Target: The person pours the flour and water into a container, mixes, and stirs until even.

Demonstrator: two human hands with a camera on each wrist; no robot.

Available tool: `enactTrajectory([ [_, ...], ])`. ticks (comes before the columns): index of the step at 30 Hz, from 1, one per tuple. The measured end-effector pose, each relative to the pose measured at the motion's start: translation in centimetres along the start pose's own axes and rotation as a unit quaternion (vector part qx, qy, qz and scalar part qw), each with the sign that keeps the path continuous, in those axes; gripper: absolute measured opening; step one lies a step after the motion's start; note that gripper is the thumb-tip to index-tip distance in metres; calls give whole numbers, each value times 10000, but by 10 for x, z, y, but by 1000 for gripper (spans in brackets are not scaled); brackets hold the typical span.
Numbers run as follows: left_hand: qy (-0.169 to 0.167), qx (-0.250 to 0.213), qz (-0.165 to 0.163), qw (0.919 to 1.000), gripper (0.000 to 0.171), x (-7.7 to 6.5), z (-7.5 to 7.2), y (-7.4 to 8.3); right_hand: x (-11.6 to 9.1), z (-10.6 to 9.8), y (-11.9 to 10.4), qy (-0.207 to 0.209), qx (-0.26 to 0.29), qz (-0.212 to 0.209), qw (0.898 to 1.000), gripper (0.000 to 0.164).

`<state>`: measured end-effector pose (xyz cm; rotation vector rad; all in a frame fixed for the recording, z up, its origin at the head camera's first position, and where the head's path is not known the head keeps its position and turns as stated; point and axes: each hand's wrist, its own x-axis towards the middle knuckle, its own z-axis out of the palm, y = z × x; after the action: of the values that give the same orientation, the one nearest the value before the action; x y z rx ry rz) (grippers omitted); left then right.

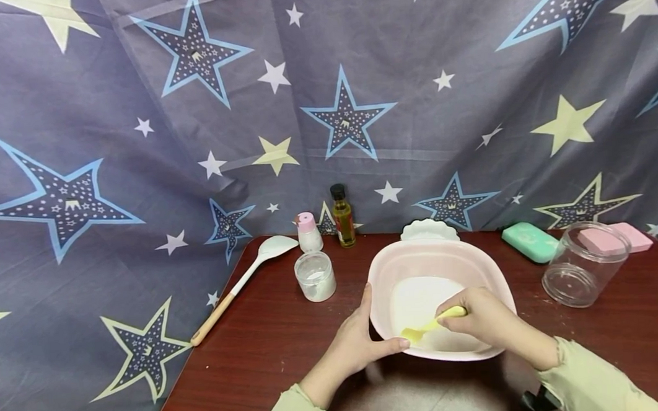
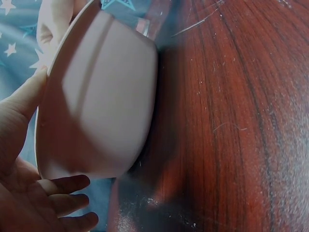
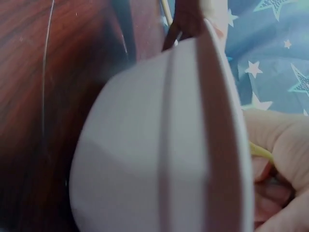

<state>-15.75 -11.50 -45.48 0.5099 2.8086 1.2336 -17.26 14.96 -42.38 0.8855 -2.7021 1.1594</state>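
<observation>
A pale pink basin [image 1: 379,271] stands on the table with a white layer covering its bottom. Its near left side is held by my left hand [image 1: 354,344], thumb over the front rim and fingers spread along the outer wall. In the left wrist view the thumb meets the rim while the other fingers [image 2: 72,203] extend past the wall. My right hand [image 1: 477,315] reaches over the basin's right rim and grips the handle of a small yellow spoon [image 1: 425,329]. The spoon's head is down in the basin near its front wall, close to my left thumb.
Left of the basin are a glass jar [image 1: 315,276] with white contents, a pink-capped shaker [image 1: 309,232], an oil bottle [image 1: 343,217] and a long-handled ladle [image 1: 238,288]. Behind stands a white scalloped dish [image 1: 429,229]. Rightward are a green box [image 1: 531,242], a clear jar [image 1: 581,273] and a pink box [image 1: 632,237].
</observation>
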Motion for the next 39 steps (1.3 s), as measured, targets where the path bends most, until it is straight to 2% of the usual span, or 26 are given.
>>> enactTrajectory([
  [11, -29, -45, -93, 9999, 120, 0, 1, 0, 27, 15, 3, 873, -518, 107, 9948, 13],
  [16, -56, -25, -109, 9999, 120, 0, 3, 1, 34, 10, 10, 1148, -1110, 381, 9864, 16],
  [25, -9, -10, -47, 10000, 120, 0, 3, 0, 31, -11, 19, 1215, -1729, 960, 9727, 11],
  [29, 9, -17, -41, 10000, 120, 0, 2, 0, 25, -19, 21, 1249, -1778, 1219, 9685, 11],
  [39, 15, -16, -114, 9999, 120, -1, 0, -2, 9, -34, 27, 1168, -1874, 1396, 9653, 12],
])
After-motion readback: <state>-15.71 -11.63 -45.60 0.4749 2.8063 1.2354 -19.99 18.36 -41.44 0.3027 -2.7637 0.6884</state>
